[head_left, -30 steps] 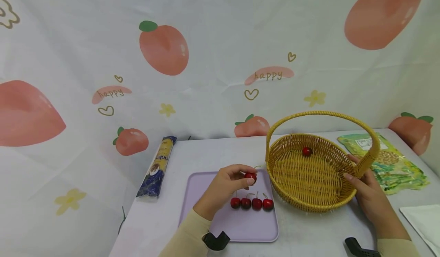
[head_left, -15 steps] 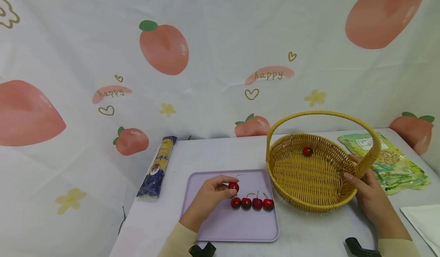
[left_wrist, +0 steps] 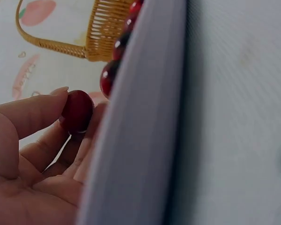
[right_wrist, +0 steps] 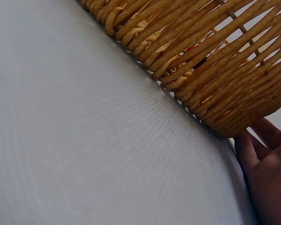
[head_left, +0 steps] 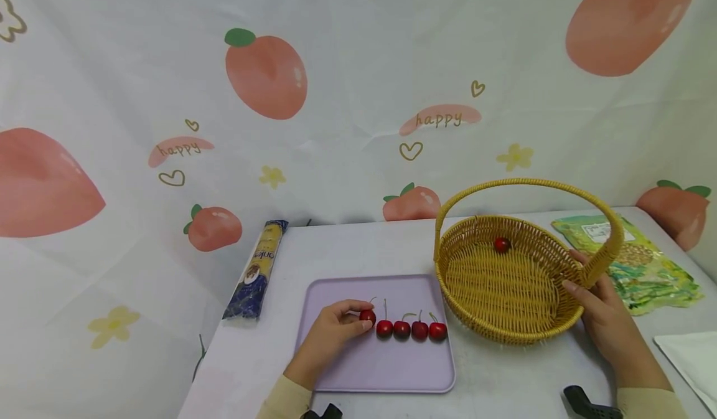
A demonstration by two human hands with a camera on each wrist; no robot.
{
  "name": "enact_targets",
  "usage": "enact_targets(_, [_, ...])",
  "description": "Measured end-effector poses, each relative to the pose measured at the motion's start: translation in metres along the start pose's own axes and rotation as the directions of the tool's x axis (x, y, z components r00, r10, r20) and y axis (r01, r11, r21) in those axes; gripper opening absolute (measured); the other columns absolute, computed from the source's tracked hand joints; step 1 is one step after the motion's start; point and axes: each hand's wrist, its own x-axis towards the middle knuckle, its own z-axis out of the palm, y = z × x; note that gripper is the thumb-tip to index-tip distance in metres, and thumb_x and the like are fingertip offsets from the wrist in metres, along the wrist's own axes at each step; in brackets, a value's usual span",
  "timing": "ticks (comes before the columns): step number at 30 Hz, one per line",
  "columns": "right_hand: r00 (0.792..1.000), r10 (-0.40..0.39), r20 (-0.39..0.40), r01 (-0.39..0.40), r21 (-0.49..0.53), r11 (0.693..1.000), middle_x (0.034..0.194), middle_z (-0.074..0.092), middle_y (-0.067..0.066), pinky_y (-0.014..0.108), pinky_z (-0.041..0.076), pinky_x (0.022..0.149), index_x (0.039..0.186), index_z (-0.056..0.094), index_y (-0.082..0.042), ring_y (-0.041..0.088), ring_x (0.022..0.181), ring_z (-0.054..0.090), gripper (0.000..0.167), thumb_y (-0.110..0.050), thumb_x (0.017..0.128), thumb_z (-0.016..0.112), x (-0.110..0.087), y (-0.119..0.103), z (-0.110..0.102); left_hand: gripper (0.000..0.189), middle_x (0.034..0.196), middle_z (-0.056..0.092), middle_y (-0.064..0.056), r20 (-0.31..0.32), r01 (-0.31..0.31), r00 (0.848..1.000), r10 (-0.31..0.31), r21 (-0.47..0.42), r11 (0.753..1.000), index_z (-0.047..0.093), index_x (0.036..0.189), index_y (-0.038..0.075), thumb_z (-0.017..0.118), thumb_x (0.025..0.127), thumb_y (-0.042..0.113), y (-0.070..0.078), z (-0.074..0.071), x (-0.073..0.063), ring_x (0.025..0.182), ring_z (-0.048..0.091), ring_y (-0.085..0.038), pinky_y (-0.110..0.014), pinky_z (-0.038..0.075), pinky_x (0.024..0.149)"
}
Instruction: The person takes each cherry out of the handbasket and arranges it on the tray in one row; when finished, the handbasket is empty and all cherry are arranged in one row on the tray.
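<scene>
Between thumb and fingers, my left hand (head_left: pixel 332 332) pinches a dark red cherry (left_wrist: pixel 77 111) close over the lilac tray (head_left: pixel 386 372). Just right of it, several stemmed cherries (head_left: pixel 401 330) stand in a row on the tray. In the left wrist view the tray's edge (left_wrist: pixel 136 126) cuts across and covers part of the hand. My right hand (head_left: pixel 602 319) grips the right rim of the yellow wicker basket (head_left: pixel 506 288), thumb on the inside near the base of its handle. One cherry (head_left: pixel 501 244) lies at the back of the basket.
A blue and yellow packet (head_left: pixel 257 273) lies left of the tray. Behind the right hand is a green plastic bag (head_left: pixel 638 263). A white cloth or paper (head_left: pixel 691 360) lies at the right edge. A printed curtain (head_left: pixel 347 95) hangs behind the table.
The left hand has moved left and down with its cherry, from above the row to its left end. The right hand and the basket have stayed in place.
</scene>
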Motion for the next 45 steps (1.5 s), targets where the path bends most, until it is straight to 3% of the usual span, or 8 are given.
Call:
enact_targets(6, [1.0, 0.008, -0.001, -0.008, 0.001, 1.0, 0.171, 0.019, 0.001, 0.015, 0.023, 0.11, 0.175, 0.028, -0.029, 0.014, 0.151, 0.021, 0.066, -0.007, 0.116, 0.049, 0.0, 0.0002, 0.0006, 0.029, 0.105, 0.076, -0.006, -0.051, -0.032, 0.998, 0.039, 0.134, 0.991, 0.08, 0.122, 0.004, 0.086, 0.094, 0.009, -0.0051, -0.0039, -0.0022, 0.095, 0.069, -0.021, -0.026, 0.053, 0.081])
enact_targets(18, [1.0, -0.004, 0.001, 0.004, 0.023, 1.0, 0.172, 0.018, -0.003, 0.016, 0.019, 0.113, 0.174, 0.028, -0.029, 0.012, 0.151, 0.022, 0.065, -0.006, 0.116, 0.047, 0.0004, 0.0005, -0.0005, 0.025, 0.105, 0.075, 0.0, 0.014, -0.08, 0.997, 0.079, 0.304, 0.949, 0.082, 0.113, 0.009, 0.091, 0.09, 0.011, -0.0054, -0.007, -0.0044, 0.096, 0.067, -0.02, -0.027, 0.052, 0.079])
enact_targets(30, [1.0, 0.0, 0.006, 0.0, -0.002, 1.0, 0.172, 0.018, -0.001, 0.014, 0.021, 0.111, 0.175, 0.028, -0.03, 0.012, 0.151, 0.023, 0.065, -0.008, 0.116, 0.048, 0.0014, 0.0018, -0.0036, 0.026, 0.104, 0.075, 0.001, -0.003, -0.112, 0.993, 0.119, 0.31, 0.944, 0.083, 0.114, 0.01, 0.092, 0.09, 0.012, -0.0085, -0.0049, -0.0034, 0.094, 0.065, -0.018, -0.026, 0.051, 0.079])
enact_targets(45, [1.0, 0.014, -0.003, -0.014, 0.003, 1.0, 0.174, 0.015, -0.004, 0.015, 0.018, 0.113, 0.174, 0.028, -0.031, 0.012, 0.152, 0.02, 0.065, -0.009, 0.117, 0.049, 0.0007, 0.0013, -0.0028, 0.026, 0.107, 0.075, 0.004, 0.013, -0.096, 0.995, 0.097, 0.336, 0.937, 0.082, 0.116, 0.014, 0.092, 0.092, 0.018, -0.009, -0.0037, -0.0041, 0.095, 0.064, -0.016, -0.028, 0.051, 0.08])
